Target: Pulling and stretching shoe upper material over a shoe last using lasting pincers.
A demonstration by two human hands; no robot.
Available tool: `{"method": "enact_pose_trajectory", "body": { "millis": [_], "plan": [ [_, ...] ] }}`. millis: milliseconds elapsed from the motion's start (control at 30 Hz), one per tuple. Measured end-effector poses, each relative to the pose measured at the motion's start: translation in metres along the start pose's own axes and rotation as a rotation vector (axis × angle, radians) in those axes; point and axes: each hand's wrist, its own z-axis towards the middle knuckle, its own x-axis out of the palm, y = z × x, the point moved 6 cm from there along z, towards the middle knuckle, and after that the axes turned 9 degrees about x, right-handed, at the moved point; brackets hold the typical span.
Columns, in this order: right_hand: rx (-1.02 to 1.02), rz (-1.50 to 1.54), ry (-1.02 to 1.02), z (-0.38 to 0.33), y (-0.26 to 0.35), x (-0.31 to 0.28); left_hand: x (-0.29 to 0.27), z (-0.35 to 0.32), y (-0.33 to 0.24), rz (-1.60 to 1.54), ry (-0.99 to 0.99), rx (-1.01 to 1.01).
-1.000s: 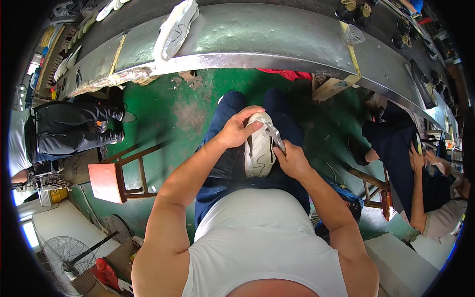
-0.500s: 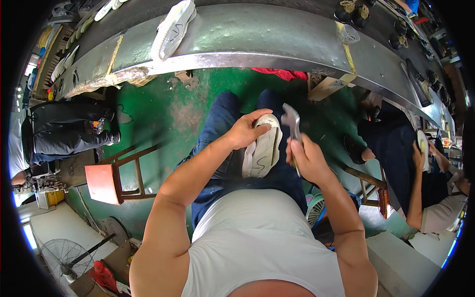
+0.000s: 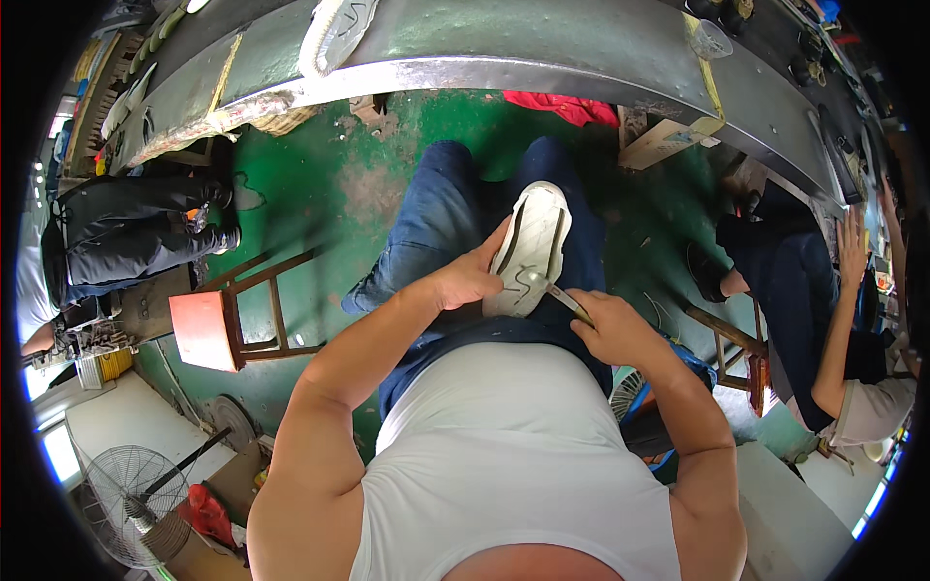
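my left hand grips white sole, 12 o'clock on lap | right hand pinches blade tool | sole looks light, bendy; hold mid-edge

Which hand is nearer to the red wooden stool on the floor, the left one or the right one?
Left. The left hand grips the white shoe sole on the lap, on the red stool side. The right hand, holding a thin tool, is farther away.

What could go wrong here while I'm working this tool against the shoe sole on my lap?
The thin metal tool in your right hand points toward your left hand, which grips the white shoe sole; a slip could jab those fingers. The sole rests on your thigh, so a hard push might drive the tip into your leg or gouge the sole.
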Motion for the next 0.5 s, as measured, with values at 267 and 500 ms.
{"method": "enact_pose_trajectory", "body": {
  "millis": [267, 500],
  "plan": [
    [-0.199, -0.437, -0.177, 0.016, 0.041, -0.014, 0.004, -0.023, 0.042, 0.228, -0.061, 0.125],
    [-0.11, -0.339, -0.063, 0.03, 0.011, 0.029, -0.018, -0.005, 0.073, 0.044, -0.582, 0.117]
  ]
}}
